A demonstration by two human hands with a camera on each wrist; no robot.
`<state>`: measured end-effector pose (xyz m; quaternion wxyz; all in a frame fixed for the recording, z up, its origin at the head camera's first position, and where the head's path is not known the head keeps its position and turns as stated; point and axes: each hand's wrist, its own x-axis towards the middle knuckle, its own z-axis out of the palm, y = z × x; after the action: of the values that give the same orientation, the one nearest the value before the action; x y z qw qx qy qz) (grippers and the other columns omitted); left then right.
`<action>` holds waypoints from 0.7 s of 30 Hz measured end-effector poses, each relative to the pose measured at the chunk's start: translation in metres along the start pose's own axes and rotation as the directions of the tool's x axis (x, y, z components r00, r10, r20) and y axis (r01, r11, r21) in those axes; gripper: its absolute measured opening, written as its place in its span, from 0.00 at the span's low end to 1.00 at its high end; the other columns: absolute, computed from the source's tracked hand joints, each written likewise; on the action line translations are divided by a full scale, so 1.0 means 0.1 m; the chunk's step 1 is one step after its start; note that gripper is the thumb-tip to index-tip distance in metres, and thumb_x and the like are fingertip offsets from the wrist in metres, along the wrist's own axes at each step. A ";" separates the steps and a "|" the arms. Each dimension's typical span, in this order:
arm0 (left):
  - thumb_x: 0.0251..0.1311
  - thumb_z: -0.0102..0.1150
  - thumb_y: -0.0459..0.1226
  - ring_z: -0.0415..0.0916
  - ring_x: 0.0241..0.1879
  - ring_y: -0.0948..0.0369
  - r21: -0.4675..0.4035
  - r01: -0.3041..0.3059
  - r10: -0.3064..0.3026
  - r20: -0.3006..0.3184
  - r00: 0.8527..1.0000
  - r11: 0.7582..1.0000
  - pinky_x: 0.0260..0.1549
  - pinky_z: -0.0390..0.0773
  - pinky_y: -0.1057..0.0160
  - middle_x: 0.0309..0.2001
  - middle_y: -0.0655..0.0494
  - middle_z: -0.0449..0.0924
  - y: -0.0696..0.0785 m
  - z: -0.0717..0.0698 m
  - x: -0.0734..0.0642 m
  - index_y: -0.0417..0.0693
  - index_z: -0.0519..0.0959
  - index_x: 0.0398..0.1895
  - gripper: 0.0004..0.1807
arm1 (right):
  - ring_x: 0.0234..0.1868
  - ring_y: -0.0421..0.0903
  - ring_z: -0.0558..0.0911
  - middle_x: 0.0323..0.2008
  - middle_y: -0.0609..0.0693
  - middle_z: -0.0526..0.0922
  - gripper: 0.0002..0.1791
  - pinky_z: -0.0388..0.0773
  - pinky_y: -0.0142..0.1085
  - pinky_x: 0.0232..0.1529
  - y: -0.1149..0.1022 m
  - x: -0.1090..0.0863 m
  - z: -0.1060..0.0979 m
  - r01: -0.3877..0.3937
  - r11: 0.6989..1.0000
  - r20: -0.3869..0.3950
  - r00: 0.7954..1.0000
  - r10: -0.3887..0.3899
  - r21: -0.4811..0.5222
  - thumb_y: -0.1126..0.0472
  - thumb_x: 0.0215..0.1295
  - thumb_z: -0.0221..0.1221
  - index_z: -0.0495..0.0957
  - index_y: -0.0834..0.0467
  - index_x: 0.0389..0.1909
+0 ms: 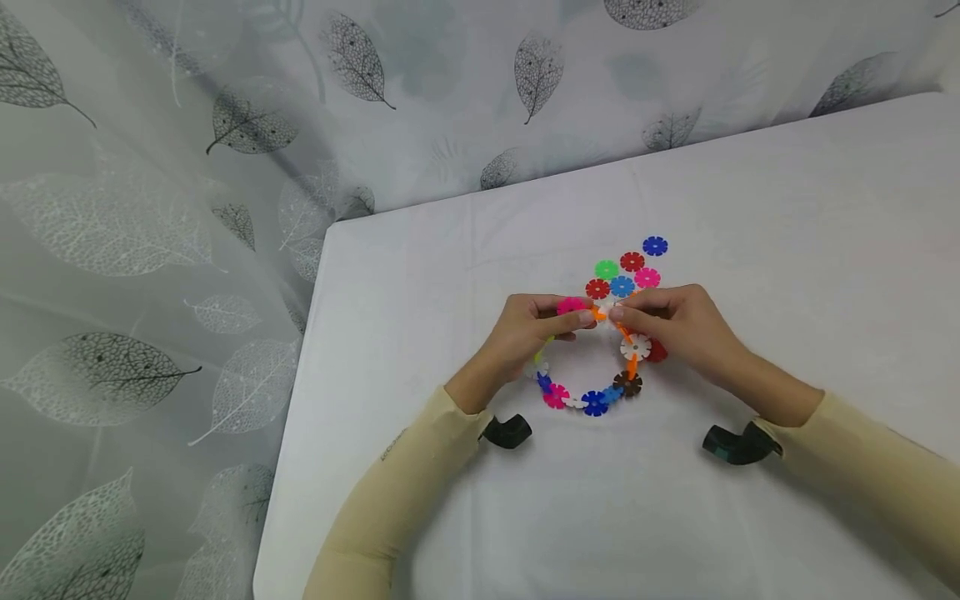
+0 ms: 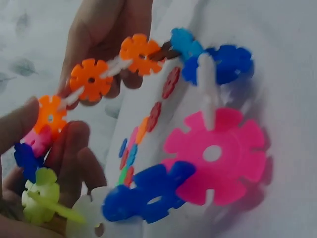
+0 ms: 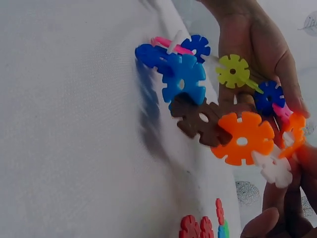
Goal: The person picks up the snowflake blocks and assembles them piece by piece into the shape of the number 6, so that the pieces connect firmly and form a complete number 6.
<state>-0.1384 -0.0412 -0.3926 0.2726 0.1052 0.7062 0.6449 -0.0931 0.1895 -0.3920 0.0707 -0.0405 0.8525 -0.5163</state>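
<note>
Slotted plastic snowflake discs are joined edge to edge into a loop, both hands at its far side. My left hand (image 1: 525, 333) pinches the loop near a pink disc (image 1: 572, 307) and an orange disc (image 2: 50, 117). Opposite it, my right hand (image 1: 682, 321) pinches a white disc (image 1: 606, 313) between thumb and fingers, close to the left fingertips. The near side hangs low over the table, with a pink disc (image 1: 556, 396), a dark blue disc (image 1: 595, 403) and a brown disc (image 1: 628, 383). A yellow disc (image 3: 233, 71) is below the left hand.
Several loose discs lie on the white table (image 1: 420, 333) beyond the hands, among them a green disc (image 1: 607, 270) and a blue disc (image 1: 655, 246). A red disc (image 1: 657, 350) lies under the right hand. Leaf-patterned curtains (image 1: 450, 100) border the table's back and left.
</note>
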 end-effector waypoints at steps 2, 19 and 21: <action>0.66 0.66 0.37 0.83 0.51 0.49 0.046 -0.013 0.010 0.049 0.999 0.999 0.49 0.82 0.53 0.42 0.52 0.89 0.02 -0.04 -0.03 0.42 0.85 0.54 0.15 | 0.36 0.49 0.81 0.35 0.52 0.87 0.19 0.78 0.32 0.27 -0.01 -0.03 -0.01 0.042 0.999 0.004 0.999 -0.042 -0.005 0.48 0.68 0.66 0.87 0.59 0.47; 0.65 0.67 0.35 0.83 0.45 0.49 0.109 0.117 -0.137 0.193 0.972 0.987 0.46 0.82 0.58 0.50 0.50 0.86 -0.02 -0.42 -0.12 0.42 0.77 0.65 0.25 | 0.40 0.40 0.84 0.45 0.55 0.86 0.21 0.80 0.30 0.33 0.23 -0.12 -0.28 0.018 1.000 -0.106 0.994 -0.018 -0.001 0.54 0.75 0.58 0.77 0.56 0.64; 0.64 0.68 0.37 0.82 0.40 0.51 0.111 0.139 -0.156 0.161 0.975 0.984 0.43 0.82 0.60 0.49 0.51 0.86 -0.04 -0.44 -0.12 0.42 0.77 0.66 0.27 | 0.41 0.41 0.82 0.47 0.56 0.85 0.22 0.80 0.30 0.32 0.27 -0.11 -0.31 -0.003 1.000 -0.128 0.992 0.000 -0.027 0.53 0.74 0.59 0.77 0.55 0.64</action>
<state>-0.1508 -0.0852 -0.3928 0.3730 0.1202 0.7175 0.5759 -0.0872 0.2306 -0.4007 0.0157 -0.0077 0.8622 -0.5063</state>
